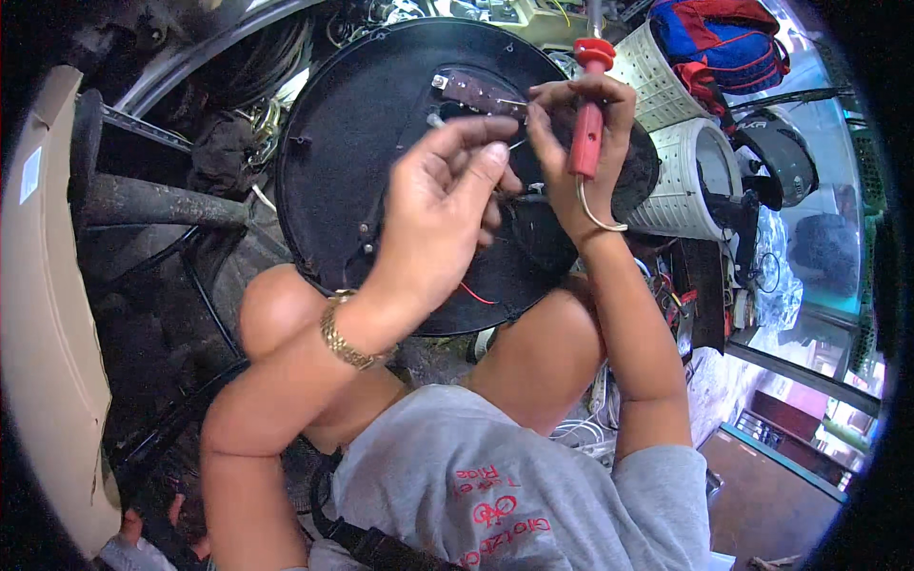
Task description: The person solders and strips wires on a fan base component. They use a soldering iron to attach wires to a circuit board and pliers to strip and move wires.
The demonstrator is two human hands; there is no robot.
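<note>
My right hand holds a soldering iron by its red handle. Its metal shaft points away from me and its pale cord loops down beside my wrist. My left hand has its fingertips pinched together; whatever they hold is too small to make out. Thin wires show near the fingertips of both hands. Just beyond them, a narrow dark strip-shaped part with a light metal end lies in a wide round black shell in front of my knees. A short red wire rests near the shell's close edge.
White perforated baskets stand at the right, with a blue and red bag above them. A cardboard sheet rises along the left. Dark metal frame bars and cables lie beside the shell.
</note>
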